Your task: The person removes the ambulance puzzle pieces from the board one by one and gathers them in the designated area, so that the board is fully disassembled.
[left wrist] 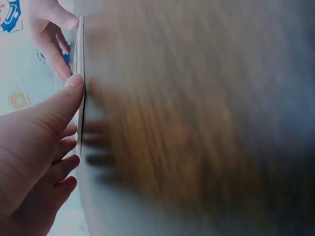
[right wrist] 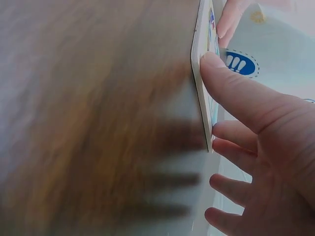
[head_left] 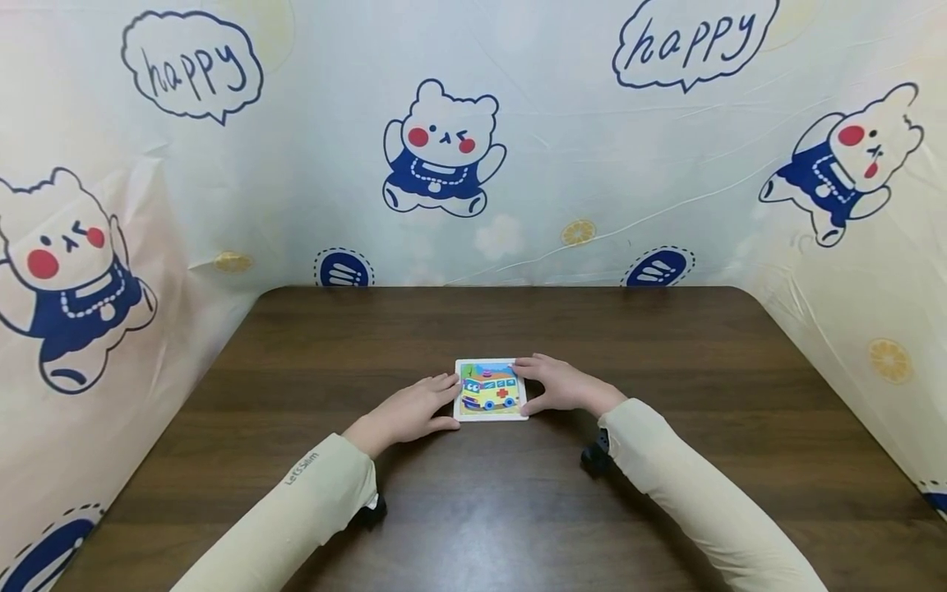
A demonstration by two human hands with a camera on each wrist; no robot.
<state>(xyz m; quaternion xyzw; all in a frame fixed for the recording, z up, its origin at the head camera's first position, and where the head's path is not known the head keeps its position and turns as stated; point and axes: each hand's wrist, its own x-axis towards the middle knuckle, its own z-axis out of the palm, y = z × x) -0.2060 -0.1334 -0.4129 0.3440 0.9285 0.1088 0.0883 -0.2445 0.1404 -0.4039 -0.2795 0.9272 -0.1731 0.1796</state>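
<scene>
Here my left hand (head_left: 411, 409) and right hand (head_left: 556, 385) pinch opposite edges of the puzzle (head_left: 490, 390) lying mid-tabletop (head_left: 666, 345), so I'd judge even pressure from both sides keeps it level.

"happy" stands in speech bubbles on the backdrop (head_left: 518, 123); "Let's Slim" on the left sleeve (head_left: 311, 485).

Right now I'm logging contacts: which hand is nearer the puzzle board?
Neither: both touch it. The left hand holds the puzzle board at its left edge, the right hand at its right edge.
</scene>
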